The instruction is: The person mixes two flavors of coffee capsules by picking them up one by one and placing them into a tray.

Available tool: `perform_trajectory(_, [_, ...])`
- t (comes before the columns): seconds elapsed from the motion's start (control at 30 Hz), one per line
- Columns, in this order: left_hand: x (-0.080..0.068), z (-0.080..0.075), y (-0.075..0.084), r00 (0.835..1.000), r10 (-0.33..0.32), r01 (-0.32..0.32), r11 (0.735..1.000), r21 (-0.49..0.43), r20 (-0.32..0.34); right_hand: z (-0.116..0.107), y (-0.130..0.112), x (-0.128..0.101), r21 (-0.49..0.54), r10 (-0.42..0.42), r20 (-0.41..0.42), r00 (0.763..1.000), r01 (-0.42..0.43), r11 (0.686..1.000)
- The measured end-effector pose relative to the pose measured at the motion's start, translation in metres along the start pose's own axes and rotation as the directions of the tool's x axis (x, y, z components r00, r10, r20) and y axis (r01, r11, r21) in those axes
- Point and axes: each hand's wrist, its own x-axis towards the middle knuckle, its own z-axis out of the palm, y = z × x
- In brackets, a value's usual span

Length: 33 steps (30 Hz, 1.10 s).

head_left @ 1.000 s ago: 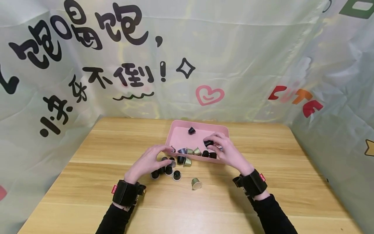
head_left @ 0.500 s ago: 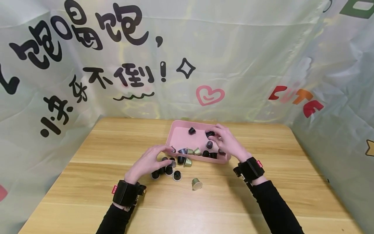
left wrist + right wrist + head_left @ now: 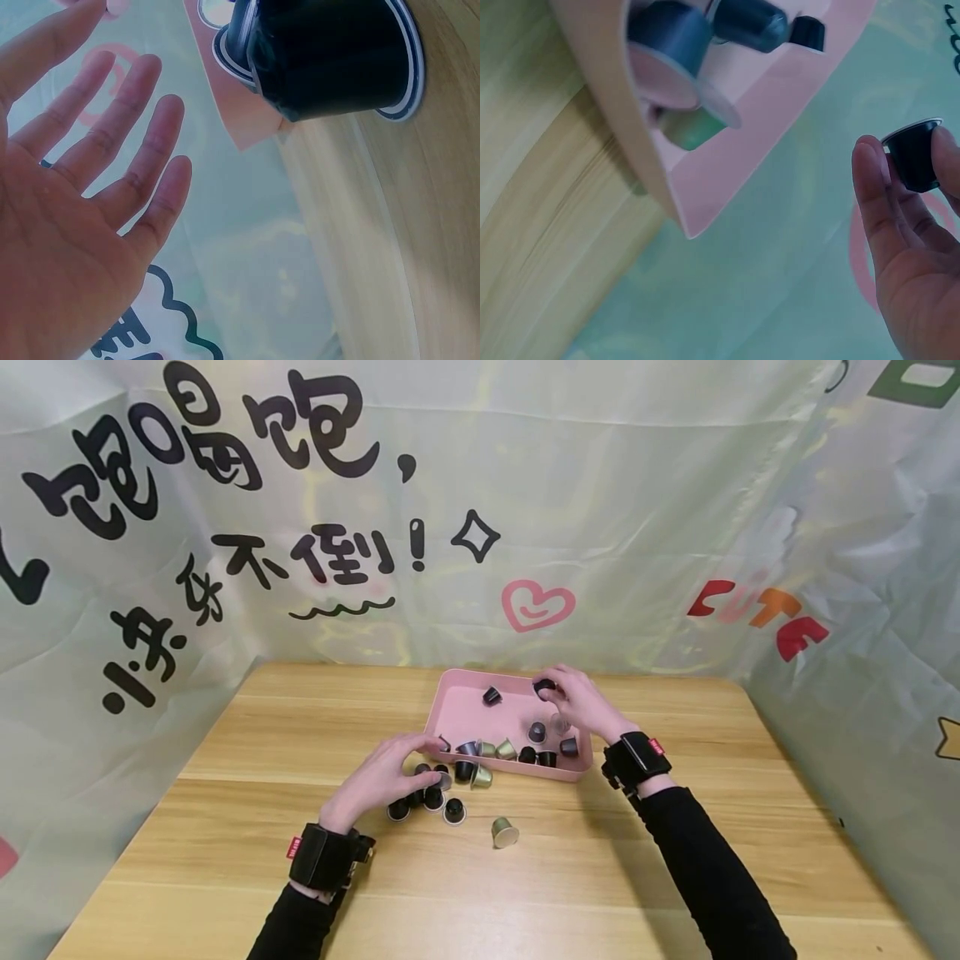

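A pink tray (image 3: 459, 710) sits mid-table with several coffee capsules inside. My right hand (image 3: 573, 703) is over the tray's far right corner and pinches a black capsule (image 3: 543, 686) between its fingertips; the right wrist view shows that black capsule (image 3: 915, 154) held beside the tray's wall (image 3: 615, 112). My left hand (image 3: 382, 772) rests with relaxed, spread fingers over a cluster of dark capsules (image 3: 431, 793) on the table just in front of the tray. In the left wrist view the left hand's fingers (image 3: 127, 161) are straight and hold nothing, with a black capsule (image 3: 330, 60) close by.
A single gold capsule (image 3: 505, 832) lies on the wooden table (image 3: 225, 827) nearer to me. Printed fabric walls (image 3: 450, 510) enclose the table at the back and on both sides. Black wrist straps sit on both arms.
My right hand has carried the black capsule from the tray's near right part toward its far right corner. The left hand has stayed over the capsules on the table.
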Motion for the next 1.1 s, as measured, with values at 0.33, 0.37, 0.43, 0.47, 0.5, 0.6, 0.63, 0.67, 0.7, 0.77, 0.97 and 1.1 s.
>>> perform_trajectory(0.33, [-0.001,-0.001,-0.001,1.000,-0.021,0.021,1.000,0.017,0.005,0.009,0.019,0.013,-0.062,0.040,0.026,0.999,-0.038,0.997])
perform_trajectory(0.37, [-0.001,-0.001,-0.002,1.000,-0.022,0.022,1.000,0.018,0.008,0.010,0.020,0.014,-0.067,0.041,0.028,0.999,-0.039,0.997])
perform_trajectory(0.43, [-0.002,-0.001,-0.003,1.000,-0.025,0.025,0.999,0.022,0.016,0.011,0.022,0.016,-0.071,0.066,0.038,0.997,-0.063,0.995])
perform_trajectory(0.47, [-0.002,-0.001,-0.003,0.999,-0.024,0.024,0.999,0.028,0.021,0.012,0.023,0.017,-0.073,0.081,0.045,0.996,-0.078,0.994])
perform_trajectory(0.5, [-0.002,-0.001,-0.003,0.999,-0.024,0.023,0.999,0.033,0.025,0.012,0.024,0.018,-0.074,0.093,0.051,0.994,-0.089,0.993])
perform_trajectory(0.6, [-0.002,-0.001,-0.004,0.999,-0.025,0.023,0.999,0.036,0.042,0.014,0.028,0.020,-0.069,0.127,0.069,0.989,-0.122,0.990])
perform_trajectory(0.63, [-0.002,-0.001,-0.005,0.999,-0.022,0.020,0.999,0.040,0.045,0.015,0.029,0.020,-0.073,0.129,0.068,0.989,-0.124,0.990])
perform_trajectory(0.67, [-0.002,-0.001,-0.004,0.999,-0.018,0.015,0.999,0.043,0.049,0.016,0.031,0.020,-0.068,0.133,0.072,0.988,-0.128,0.989])
perform_trajectory(0.7, [-0.002,-0.002,-0.005,0.999,-0.014,0.012,0.999,0.041,0.052,0.017,0.032,0.020,-0.068,0.139,0.075,0.987,-0.134,0.989])
perform_trajectory(0.77, [-0.002,-0.002,-0.005,0.998,-0.003,0.000,0.999,0.042,0.059,0.018,0.033,0.020,-0.067,0.158,0.081,0.984,-0.153,0.986])
perform_trajectory(0.97, [-0.002,-0.002,-0.007,0.997,-0.032,0.031,0.999,0.024,0.076,0.020,0.033,0.023,-0.069,0.251,0.103,0.962,-0.245,0.967])
perform_trajectory(1.1, [-0.003,-0.001,-0.007,0.994,-0.055,0.053,0.998,0.025,0.098,0.023,0.034,0.025,-0.088,0.303,0.102,0.948,-0.295,0.951])
